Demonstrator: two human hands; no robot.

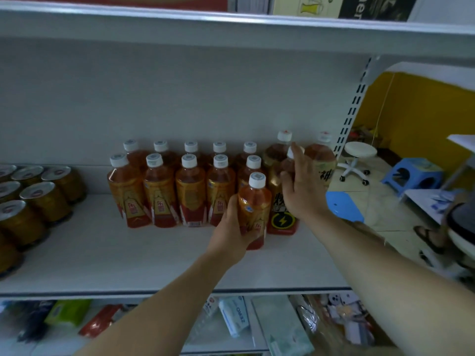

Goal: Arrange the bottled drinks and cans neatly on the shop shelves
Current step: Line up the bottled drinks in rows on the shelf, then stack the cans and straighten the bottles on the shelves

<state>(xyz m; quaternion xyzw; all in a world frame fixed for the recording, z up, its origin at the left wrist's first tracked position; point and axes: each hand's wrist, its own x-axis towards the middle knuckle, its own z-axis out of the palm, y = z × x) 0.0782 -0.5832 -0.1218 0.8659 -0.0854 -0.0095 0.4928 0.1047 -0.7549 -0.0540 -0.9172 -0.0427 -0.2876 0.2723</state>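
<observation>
Head view: left hand (231,222) is gripping an upright tea bottle (254,201); right hand (300,186), at two o'clock, is clasping a taller bottle (281,217).

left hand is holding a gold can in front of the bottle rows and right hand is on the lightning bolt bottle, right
Not a can: the head view shows the left hand gripping a white-capped orange bottle; the gold cans sit at the left end of the shelf. The right hand is indeed on the lightning-bolt bottle.

Yellow wall (424,104), tiled floor (380,201), white stool (359,152), blue plastic stool (413,173) at right.
</observation>
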